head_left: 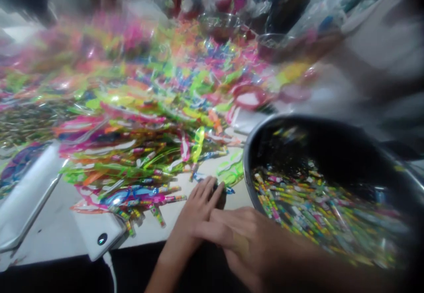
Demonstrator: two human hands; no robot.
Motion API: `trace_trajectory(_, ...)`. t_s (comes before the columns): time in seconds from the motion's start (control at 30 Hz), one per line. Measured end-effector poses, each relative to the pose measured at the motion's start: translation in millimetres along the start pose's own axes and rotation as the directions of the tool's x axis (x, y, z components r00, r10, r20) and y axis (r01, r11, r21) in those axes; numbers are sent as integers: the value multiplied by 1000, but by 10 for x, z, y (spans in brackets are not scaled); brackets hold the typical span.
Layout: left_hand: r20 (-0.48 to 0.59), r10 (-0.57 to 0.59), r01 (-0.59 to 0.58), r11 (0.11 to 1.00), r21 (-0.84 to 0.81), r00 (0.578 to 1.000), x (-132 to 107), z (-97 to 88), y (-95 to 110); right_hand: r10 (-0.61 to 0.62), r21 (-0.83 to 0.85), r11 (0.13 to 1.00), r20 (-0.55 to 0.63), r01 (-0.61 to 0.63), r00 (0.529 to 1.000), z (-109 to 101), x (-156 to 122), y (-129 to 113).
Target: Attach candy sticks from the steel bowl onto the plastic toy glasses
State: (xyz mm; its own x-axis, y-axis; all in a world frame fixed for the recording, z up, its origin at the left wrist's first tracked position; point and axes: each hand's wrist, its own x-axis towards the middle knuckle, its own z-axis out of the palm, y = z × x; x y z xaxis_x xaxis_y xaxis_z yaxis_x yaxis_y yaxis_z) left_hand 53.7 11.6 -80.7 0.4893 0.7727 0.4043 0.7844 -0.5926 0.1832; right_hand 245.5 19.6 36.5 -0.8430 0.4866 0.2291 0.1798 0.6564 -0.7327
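Head view: left hand (203, 198) palm down over table (185, 185), fingers extended; can't tell if it grips the blue piece (230, 191) showing at its fingertips. Right hand (243, 233) overlaps left near the wrist, fingers curled; grip can't be told. Green piece (230, 168) just beyond left fingers. Tub (247, 167) at right holds many thin sticks (318, 204). Colourful pile (132, 138) at left, phone (99, 233) in front.
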Motion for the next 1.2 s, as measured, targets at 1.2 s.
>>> trace_trajectory(1.2, -18, -963, -123, -16, -992, 271, 79, -827, 468, 452, 409, 833, -118, -371, 884, -84, 112, 22)
